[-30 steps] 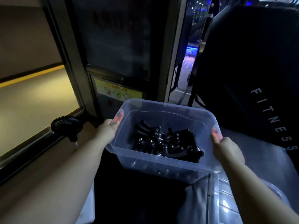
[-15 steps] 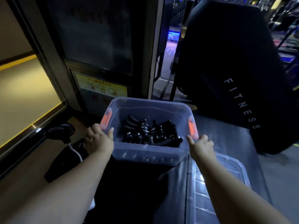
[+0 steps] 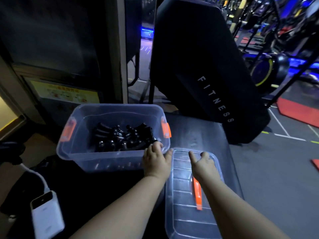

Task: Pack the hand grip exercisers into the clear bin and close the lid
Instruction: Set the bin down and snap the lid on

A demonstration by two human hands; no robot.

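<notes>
Black pad (image 3: 198,54) behind bin (image 3: 110,161) reads "FITNESS".

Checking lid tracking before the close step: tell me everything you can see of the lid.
The lid is clear plastic, rectangular with rounded corners. Its surface is ribbed crosswise, with an orange handle along its middle. It lies flat on the dark padded bench, off the bin and just right of it. The right hand rests on its far end, fingers at the far rim; a grip cannot be confirmed. The left hand has its thumb at the far left corner, contact unclear.
</notes>
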